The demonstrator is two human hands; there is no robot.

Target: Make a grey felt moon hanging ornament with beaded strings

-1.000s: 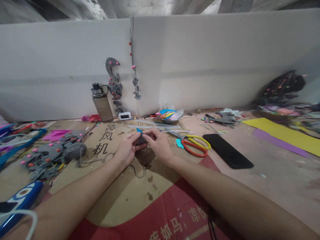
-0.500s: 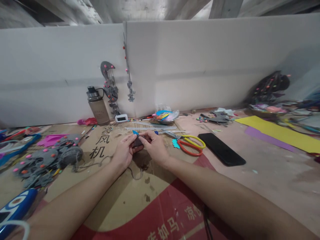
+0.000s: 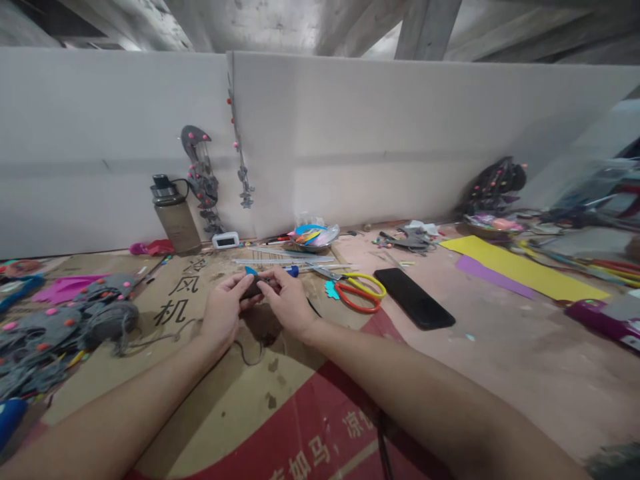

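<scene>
My left hand [image 3: 223, 308] pinches a small dark grey piece [image 3: 254, 287], felt-like, from its left side. From the other side my right hand [image 3: 293, 300] closes its fingers on the same piece. A blue tip [image 3: 251, 271] shows at its top edge; my fingers hide most of it. Below the hands a loop of grey yarn [image 3: 249, 363] lies on the printed cardboard [image 3: 210, 413]. Another strand runs left to a ball of grey yarn [image 3: 111, 325]. Scissors [image 3: 356, 303] with one yellow and one red handle lie right of my right hand, near a turquoise scalloped piece [image 3: 331, 290].
A black phone [image 3: 415, 298] lies right of the scissors, before yellow [image 3: 520, 267] and purple sheets [image 3: 493, 275]. A bottle [image 3: 177, 223] and small white clock [image 3: 225, 241] stand at the back. Grey felt pieces with pompoms [image 3: 55, 320] crowd the left. A white panel [image 3: 340, 133] rises behind.
The view has turned right, so everything sits further left, and a purple object appears at the right edge. Both hands keep hold of the grey piece.
</scene>
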